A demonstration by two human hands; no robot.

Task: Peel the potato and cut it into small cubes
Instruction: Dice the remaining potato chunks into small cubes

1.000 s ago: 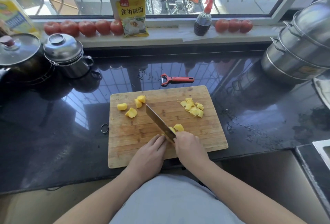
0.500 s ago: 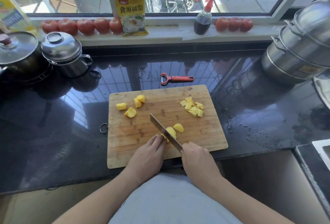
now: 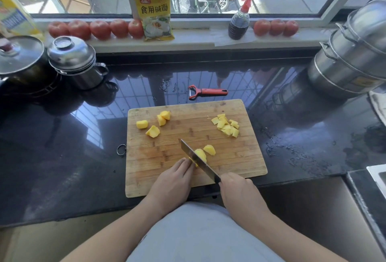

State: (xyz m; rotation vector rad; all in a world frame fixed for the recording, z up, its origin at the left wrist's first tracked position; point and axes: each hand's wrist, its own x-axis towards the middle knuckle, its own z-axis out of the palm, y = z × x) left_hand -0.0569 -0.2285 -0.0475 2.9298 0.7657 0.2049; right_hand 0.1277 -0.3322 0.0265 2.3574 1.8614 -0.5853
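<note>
The right hand (image 3: 238,192) is curled round the handle of a knife (image 3: 198,160), the handle itself hidden inside the fist at the near edge of the cutting board (image 3: 167,186). The blade runs away from that hand, slanting toward the far left, and its edge sits in a potato piece (image 3: 201,154) near the middle of the board's near half. The left hand (image 3: 171,182) lies flat on the board just left of the blade, its fingers straight and close together, with the fingertips (image 3: 184,162) touching the near-left side of that potato piece. Just to the right of the blade lies a second chunk (image 3: 209,149), touching or nearly touching the piece under the knife.

Farther out on the board, four larger peeled chunks (image 3: 153,131) are scattered in the far left part, and a heap of small cubes (image 3: 226,125) sits in the far right part. A metal ring (image 3: 121,149) hangs off the board's left edge.

Beyond the board, a red peeler (image 3: 205,92) lies on the dark glossy counter (image 3: 62,157), its head to the left. A small lidded steel pot (image 3: 73,61) stands at the far left beside a dark pot with a glass lid (image 3: 18,57), and a tall stacked steamer (image 3: 353,53) stands at the far right. On the windowsill (image 3: 198,39) are rows of tomatoes (image 3: 94,29), a yellow packet (image 3: 155,14) and a dark sauce bottle (image 3: 239,21) with a red cap.
</note>
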